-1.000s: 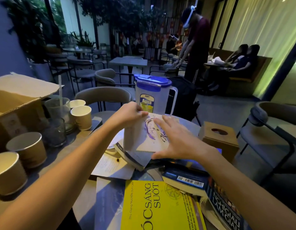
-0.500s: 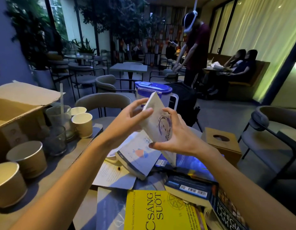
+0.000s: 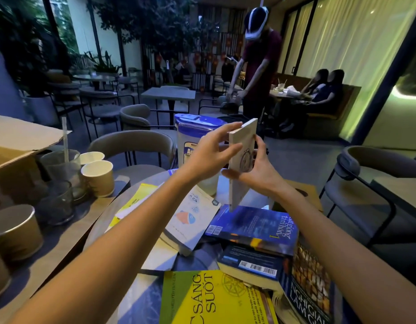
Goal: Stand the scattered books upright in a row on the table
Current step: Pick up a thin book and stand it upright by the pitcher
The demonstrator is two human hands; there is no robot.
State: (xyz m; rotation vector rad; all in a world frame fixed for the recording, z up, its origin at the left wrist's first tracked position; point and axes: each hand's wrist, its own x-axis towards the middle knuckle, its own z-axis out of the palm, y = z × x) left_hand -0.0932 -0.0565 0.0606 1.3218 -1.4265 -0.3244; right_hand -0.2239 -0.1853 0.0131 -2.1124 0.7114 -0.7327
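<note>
**Risk note: pale book held upright, no clear place to set it down**

I have the pale paperback (image 3: 243, 157) pinched between both hands (image 3: 211, 155), near vertical, lower corner hanging just above the dark blue book (image 3: 256, 225). Left hand: fingers (image 3: 228, 132) on the top edge and left cover. Right hand (image 3: 258, 169): thumb under the left face, fingers (image 3: 259, 146) behind the right cover. Both are closed on this one book. Nothing stands in a row yet.

Remaining books lie flat and overlapping on the round tabletop (image 3: 123, 206): a white book with a fish drawing (image 3: 190, 220), the dark blue one, a barcode-backed book (image 3: 253, 265) beneath it, a yellow book (image 3: 211, 298) nearest me, and a dark book with a lit building cover (image 3: 312, 286) at right.

Hazards, as I judge them:
- Setting the paperback down on the blue book's glossy, tilted cover: it would likely slide or topple. It needs bare tabletop, and little shows.
- A thin paperback alone may not stand; without support it falls flat.
- The water jug (image 3: 195, 136) sits just behind my left hand; a push forward could knock it.
- Paper cups (image 3: 97, 176) and glasses (image 3: 59, 171) crowd the left; a sweeping left forearm could tip them.
</note>
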